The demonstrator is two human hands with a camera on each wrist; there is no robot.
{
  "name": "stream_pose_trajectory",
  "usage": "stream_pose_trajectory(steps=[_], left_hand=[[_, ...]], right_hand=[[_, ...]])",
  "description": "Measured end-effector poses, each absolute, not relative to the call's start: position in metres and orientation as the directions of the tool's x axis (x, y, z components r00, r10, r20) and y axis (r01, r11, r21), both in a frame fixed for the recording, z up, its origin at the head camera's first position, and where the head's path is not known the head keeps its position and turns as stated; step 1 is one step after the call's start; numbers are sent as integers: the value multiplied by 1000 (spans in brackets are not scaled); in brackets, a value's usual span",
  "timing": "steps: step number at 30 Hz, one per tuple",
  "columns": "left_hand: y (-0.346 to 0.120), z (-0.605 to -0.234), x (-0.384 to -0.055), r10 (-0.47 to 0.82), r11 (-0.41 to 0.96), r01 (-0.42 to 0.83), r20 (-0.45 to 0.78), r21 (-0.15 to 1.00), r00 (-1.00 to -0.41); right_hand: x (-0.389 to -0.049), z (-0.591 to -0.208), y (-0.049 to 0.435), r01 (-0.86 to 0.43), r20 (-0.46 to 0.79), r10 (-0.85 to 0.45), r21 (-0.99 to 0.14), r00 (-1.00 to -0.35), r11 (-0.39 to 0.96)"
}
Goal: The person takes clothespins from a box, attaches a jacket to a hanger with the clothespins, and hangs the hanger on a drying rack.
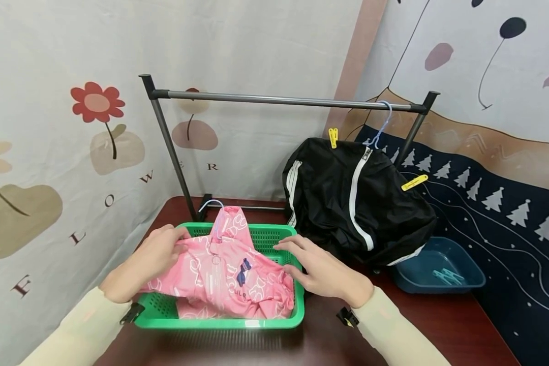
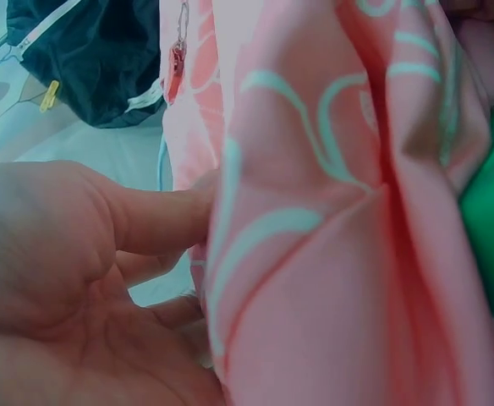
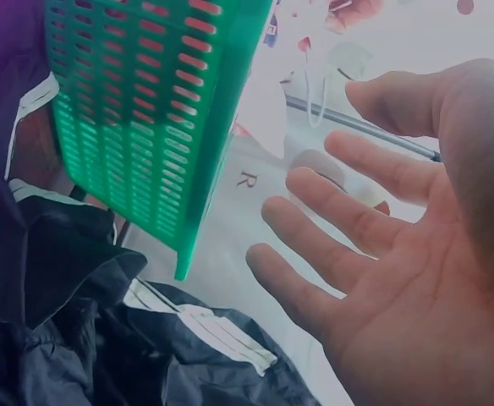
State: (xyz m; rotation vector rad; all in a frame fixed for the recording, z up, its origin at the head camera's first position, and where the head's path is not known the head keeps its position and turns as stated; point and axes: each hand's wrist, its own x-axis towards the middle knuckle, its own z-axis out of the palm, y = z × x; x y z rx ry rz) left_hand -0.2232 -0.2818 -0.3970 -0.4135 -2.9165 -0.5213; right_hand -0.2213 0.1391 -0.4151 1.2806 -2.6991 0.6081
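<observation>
A pink hooded jacket (image 1: 224, 277) with white line patterns and a dark blue motif lies over a green basket (image 1: 219, 323). A light blue hanger (image 1: 210, 202) pokes out at its neck. My left hand (image 1: 153, 262) pinches the jacket's shoulder or sleeve at the left; in the left wrist view the thumb (image 2: 167, 222) presses on the pink cloth. My right hand (image 1: 322, 267) is spread over the basket's right rim, fingers extended beside the jacket. Nothing lies in the right palm (image 3: 425, 296) in the right wrist view.
Behind stands a metal clothes rack (image 1: 274, 99). From its right end a black jacket (image 1: 329, 188) with white zips hangs on a blue hanger (image 1: 384, 124), bearing yellow clips (image 1: 333, 138). A dark blue tub (image 1: 439, 254) with light blue clips (image 1: 448, 276) sits at the right.
</observation>
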Motion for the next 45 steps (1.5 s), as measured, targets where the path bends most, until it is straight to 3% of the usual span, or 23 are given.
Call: stream_pose_trajectory(steps=[35, 45], left_hand=[[-275, -381, -203, 207, 847, 365, 392, 387, -896], [-269, -377, -200, 170, 827, 427, 562, 365, -809]], right_hand=[[-234, -412, 118, -727, 165, -746, -433, -645, 532], [-238, -417, 123, -718, 194, -733, -470, -652, 514]])
